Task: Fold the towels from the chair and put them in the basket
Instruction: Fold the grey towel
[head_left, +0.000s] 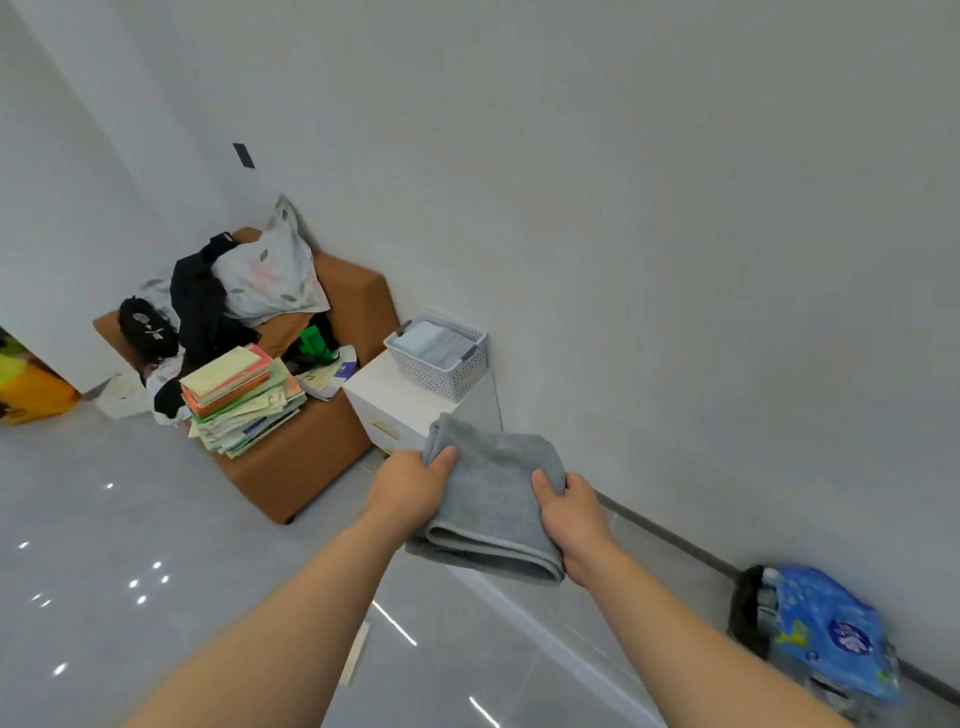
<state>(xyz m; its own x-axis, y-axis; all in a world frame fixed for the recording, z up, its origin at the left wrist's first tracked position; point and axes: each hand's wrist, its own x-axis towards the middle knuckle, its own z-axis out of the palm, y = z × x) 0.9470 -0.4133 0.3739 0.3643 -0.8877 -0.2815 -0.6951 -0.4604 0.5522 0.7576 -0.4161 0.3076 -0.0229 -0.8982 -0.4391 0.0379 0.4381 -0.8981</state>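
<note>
Transfer to the basket is, in our judgement, the step in hand.

Head view, the only one supplied: we note a grey terry towel (493, 499), folded into a thick oblong, held in the air just below frame centre. The left hand (410, 486) grips its nine o'clock edge, thumb on top; the fingers beneath are hidden. The right hand (571, 514) grips the three o'clock edge likewise, thumb pressed on the upper face and fingers curled round the side.

At eleven o'clock from the towel, near but apart from it, stands a white perforated plastic basket (441, 376) on a low white cabinet (384, 400) against the wall. Pale folded cloth already lies inside it. At ten o'clock we record the brown upholstered chair (306, 457), loaded with a stack of green and orange books (241, 400), dark clothing and a leaf-print pillow (270, 275); we cannot tell whether any towels remain there.

The next move calls for carrying the towel forward over the rim, keeping both grips level so the fold holds, and lowering it flat onto the cloth inside.
</note>
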